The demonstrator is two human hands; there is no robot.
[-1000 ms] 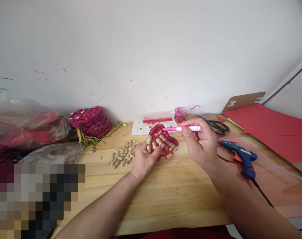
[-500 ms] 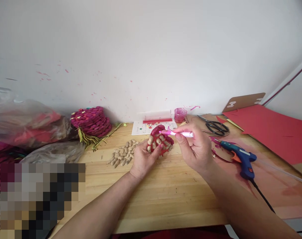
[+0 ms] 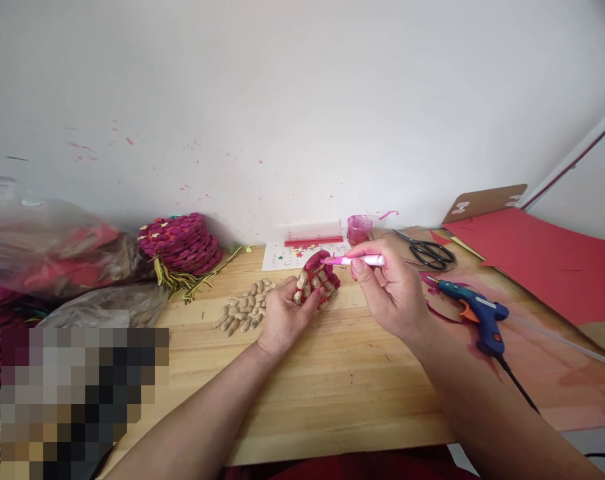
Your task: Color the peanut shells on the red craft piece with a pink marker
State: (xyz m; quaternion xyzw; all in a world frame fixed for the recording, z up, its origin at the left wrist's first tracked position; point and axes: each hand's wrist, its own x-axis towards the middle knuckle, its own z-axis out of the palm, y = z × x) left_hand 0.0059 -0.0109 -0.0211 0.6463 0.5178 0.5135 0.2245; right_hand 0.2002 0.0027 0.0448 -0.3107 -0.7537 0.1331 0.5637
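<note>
My left hand [image 3: 282, 319] grips a red heart-shaped piece [image 3: 316, 280] studded with peanut shells, tilted up above the wooden table [image 3: 332, 393]. My right hand [image 3: 392, 293] pinches a pink-handled brush [image 3: 355, 260], whose tip touches the upper edge of the heart. A heap of loose peanuts [image 3: 242, 308] lies on the table just left of my left hand.
A blue glue gun [image 3: 475, 313] with its cord lies at the right, black scissors [image 3: 427, 250] behind it. A pink paint cup [image 3: 360, 228] and a sticker sheet [image 3: 287, 255] stand by the wall. Magenta woven pieces [image 3: 182, 243], plastic bags [image 3: 52, 250] left; red paper [image 3: 547, 263] right.
The heart has been turned in my left hand so it shows narrower, more edge-on. My right hand with the brush has shifted slightly left.
</note>
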